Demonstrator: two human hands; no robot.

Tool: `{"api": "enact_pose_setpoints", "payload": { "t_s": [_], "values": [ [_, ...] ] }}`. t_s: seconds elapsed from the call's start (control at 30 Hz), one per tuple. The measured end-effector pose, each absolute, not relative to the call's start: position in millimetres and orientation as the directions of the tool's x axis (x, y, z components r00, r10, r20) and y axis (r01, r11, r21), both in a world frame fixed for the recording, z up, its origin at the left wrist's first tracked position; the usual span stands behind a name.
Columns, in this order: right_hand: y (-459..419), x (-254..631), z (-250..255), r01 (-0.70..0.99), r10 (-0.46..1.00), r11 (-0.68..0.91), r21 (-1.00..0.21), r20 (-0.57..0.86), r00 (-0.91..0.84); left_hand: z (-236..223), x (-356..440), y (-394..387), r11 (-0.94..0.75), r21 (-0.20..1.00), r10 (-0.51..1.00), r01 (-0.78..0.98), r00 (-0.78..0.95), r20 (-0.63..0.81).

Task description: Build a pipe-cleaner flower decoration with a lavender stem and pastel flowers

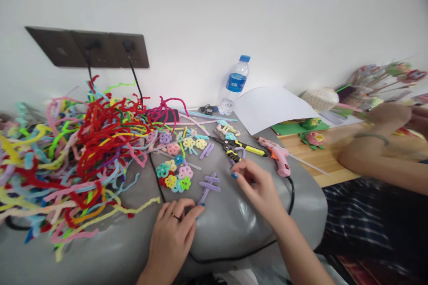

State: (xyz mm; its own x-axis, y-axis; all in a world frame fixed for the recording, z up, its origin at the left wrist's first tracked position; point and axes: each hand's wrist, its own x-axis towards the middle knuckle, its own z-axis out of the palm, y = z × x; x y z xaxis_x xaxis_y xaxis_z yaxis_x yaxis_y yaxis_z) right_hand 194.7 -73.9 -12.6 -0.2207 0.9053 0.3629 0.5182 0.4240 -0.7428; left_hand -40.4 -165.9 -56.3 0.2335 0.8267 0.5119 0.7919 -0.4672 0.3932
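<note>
While the left hand (pixel 174 230) touches a lilac chenille stem (pixel 204 195) on the grey table (pixel 230 229), seemingly to steady it, the right hand (pixel 259 187) curls beside pliers (pixel 229 145); whether either pinches, I cannot tell.

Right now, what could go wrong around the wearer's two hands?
The glue gun lies near the right hand and, if hot, might burn it. Its cord, passing under the right forearm, could snag. The small purple strips by the left hand might get knocked aside.
</note>
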Motion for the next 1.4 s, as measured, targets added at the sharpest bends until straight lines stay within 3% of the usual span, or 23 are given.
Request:
{"api": "enact_pose_setpoints", "payload": {
  "t_s": [0.13, 0.3, 0.6, 0.8, 1.03, 1.3, 1.4],
  "values": [
    [-39, 203, 7, 0.602, 0.858, 0.496, -0.626, 0.462, -0.226, -56, -40, -166, -0.466, 0.397, 0.821, 0.791, 0.219, 0.527],
    [18, 186, 10, 0.614, 0.723, 0.690, -0.383, 0.341, -0.601, -54, -38, -166, -0.466, 0.446, 0.824, 0.764, 0.192, 0.533],
    [57, 164, -10, 0.567, 0.642, 0.761, -0.315, 0.238, -0.728, -56, -38, -166, -0.462, 0.483, 0.831, 0.744, 0.174, 0.528],
    [56, 172, -2, 0.499, 0.601, 0.789, -0.358, 0.279, -0.749, -60, -36, -165, -0.435, 0.462, 0.832, 0.773, 0.150, 0.533],
    [54, 181, 5, 0.470, 0.660, 0.741, -0.479, 0.392, -0.641, -58, -36, -164, -0.437, 0.427, 0.822, 0.792, 0.159, 0.546],
    [13, 191, 14, 0.448, 0.799, 0.601, -0.663, 0.470, -0.375, -57, -34, -164, -0.423, 0.434, 0.825, 0.796, 0.140, 0.548],
    [-27, 193, 9, 0.329, 0.890, 0.449, -0.831, 0.385, -0.242, -57, -34, -164, -0.431, 0.439, 0.820, 0.788, 0.139, 0.555]
  ]
}}
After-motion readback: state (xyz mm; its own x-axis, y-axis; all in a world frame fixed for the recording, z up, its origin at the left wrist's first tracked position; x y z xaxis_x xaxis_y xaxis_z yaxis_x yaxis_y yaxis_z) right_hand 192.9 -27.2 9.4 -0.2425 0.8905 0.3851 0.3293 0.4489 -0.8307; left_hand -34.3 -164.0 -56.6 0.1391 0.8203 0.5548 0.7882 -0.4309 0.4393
